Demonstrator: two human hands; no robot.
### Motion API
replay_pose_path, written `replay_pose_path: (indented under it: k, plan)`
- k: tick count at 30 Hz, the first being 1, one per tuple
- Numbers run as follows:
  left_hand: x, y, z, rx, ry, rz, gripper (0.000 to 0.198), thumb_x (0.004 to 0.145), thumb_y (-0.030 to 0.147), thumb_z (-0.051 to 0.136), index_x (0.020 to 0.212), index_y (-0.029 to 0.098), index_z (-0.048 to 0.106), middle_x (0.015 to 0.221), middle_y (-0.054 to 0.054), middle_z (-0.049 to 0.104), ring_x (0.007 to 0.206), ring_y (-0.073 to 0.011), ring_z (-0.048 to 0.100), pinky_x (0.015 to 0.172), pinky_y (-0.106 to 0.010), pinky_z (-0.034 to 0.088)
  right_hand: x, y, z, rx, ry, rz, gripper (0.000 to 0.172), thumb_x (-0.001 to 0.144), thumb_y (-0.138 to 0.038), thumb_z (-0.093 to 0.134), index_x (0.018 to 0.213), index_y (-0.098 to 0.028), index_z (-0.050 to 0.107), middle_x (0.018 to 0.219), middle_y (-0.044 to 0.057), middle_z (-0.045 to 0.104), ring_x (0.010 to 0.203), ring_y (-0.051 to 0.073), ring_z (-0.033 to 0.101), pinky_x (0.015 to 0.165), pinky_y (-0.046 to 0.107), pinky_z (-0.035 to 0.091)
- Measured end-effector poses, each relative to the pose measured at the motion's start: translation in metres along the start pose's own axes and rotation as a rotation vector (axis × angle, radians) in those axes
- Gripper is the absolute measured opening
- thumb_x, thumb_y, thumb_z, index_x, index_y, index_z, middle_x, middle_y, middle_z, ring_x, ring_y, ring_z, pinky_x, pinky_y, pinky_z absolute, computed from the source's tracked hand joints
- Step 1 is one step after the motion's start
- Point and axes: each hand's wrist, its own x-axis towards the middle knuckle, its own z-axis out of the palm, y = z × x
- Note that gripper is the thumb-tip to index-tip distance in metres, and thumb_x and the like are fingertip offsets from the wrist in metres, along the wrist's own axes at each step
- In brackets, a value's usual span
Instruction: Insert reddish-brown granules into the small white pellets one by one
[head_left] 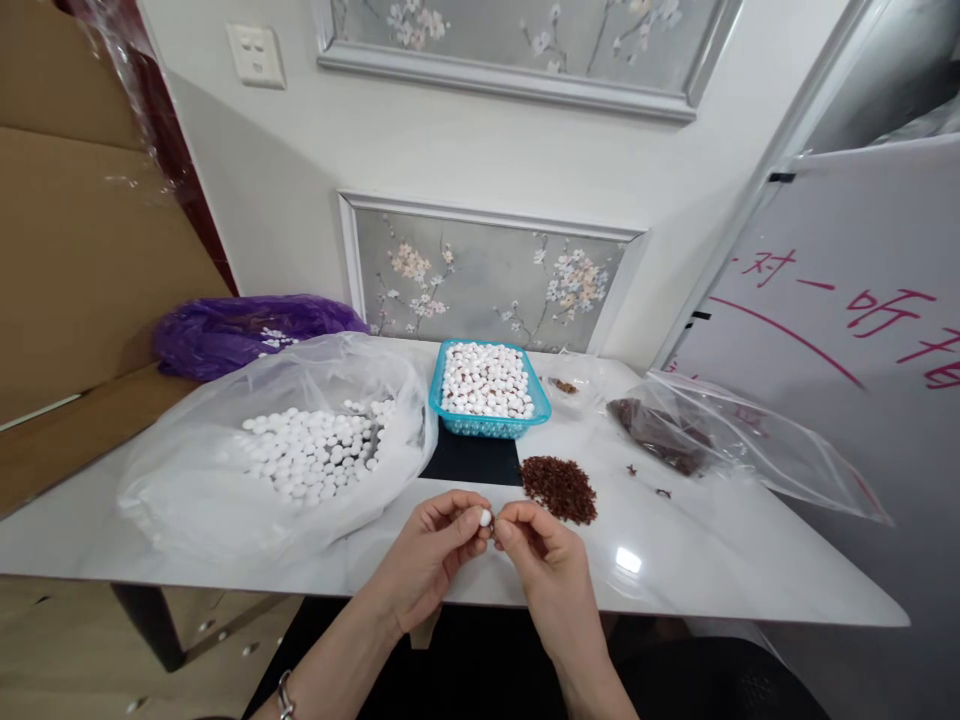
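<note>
Between the fingertips of my left hand is a small white ball, pinched just above the table's front edge. My right hand meets it there, thumb and forefinger pressed together on a tiny dark piece beside the ball; its kind is too small to make out. Just beyond my right hand lies a heap of small reddish-brown pieces. Behind both hands stands a blue plastic basket filled with white balls, some showing brown bits. On the left, a clear plastic bag lies open with many loose white balls inside.
A zip bag of brown pieces lies at the right, with a few stray bits near it. A purple bag sits at the back left beside cardboard. A whiteboard leans on the right. Several white balls lie on the floor.
</note>
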Motion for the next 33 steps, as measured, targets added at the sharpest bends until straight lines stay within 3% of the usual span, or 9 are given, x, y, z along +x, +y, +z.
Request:
replay_pose_path:
  k: [9, 28, 31, 33]
  plan:
    - [0.000, -0.001, -0.001, 0.049, 0.016, 0.024, 0.007, 0.073, 0.019, 0.070, 0.077, 0.013, 0.069, 0.066, 0.001, 0.060, 0.063, -0.0057, 0.052, 0.067, -0.017, 0.044, -0.001, 0.001, 0.001, -0.112, 0.034, -0.061, 0.013, 0.082, -0.023, 0.058, 0.070, -0.018, 0.060, 0.069, -0.001, 0.059, 0.065, 0.013, 0.052, 0.060, 0.022, 0.040]
    - [0.000, -0.002, -0.001, 0.074, 0.035, -0.015, 0.012, 0.069, 0.021, 0.073, 0.076, 0.012, 0.073, 0.069, -0.003, 0.067, 0.063, -0.0072, 0.055, 0.070, -0.019, 0.046, 0.010, 0.000, 0.002, 0.177, -0.077, 0.076, 0.013, 0.076, -0.023, 0.066, 0.073, -0.018, 0.054, 0.064, -0.002, 0.061, 0.061, 0.013, 0.057, 0.060, 0.023, 0.044]
    - [0.000, -0.001, 0.000, 0.037, 0.030, -0.028, 0.017, 0.072, 0.022, 0.071, 0.086, 0.013, 0.069, 0.070, -0.001, 0.065, 0.060, -0.0055, 0.054, 0.067, -0.018, 0.045, 0.010, 0.000, -0.003, 0.245, -0.151, 0.087, 0.007, 0.079, -0.023, 0.062, 0.083, -0.018, 0.059, 0.070, -0.001, 0.061, 0.066, 0.013, 0.058, 0.066, 0.025, 0.046]
    - [0.000, 0.000, 0.000, 0.013, 0.045, -0.032, 0.022, 0.072, 0.022, 0.071, 0.093, 0.017, 0.065, 0.071, 0.000, 0.064, 0.059, -0.0052, 0.054, 0.066, -0.019, 0.045, 0.008, -0.001, -0.007, 0.235, -0.195, 0.076, 0.014, 0.083, -0.026, 0.058, 0.096, -0.020, 0.062, 0.080, 0.001, 0.062, 0.074, 0.014, 0.059, 0.072, 0.027, 0.047]
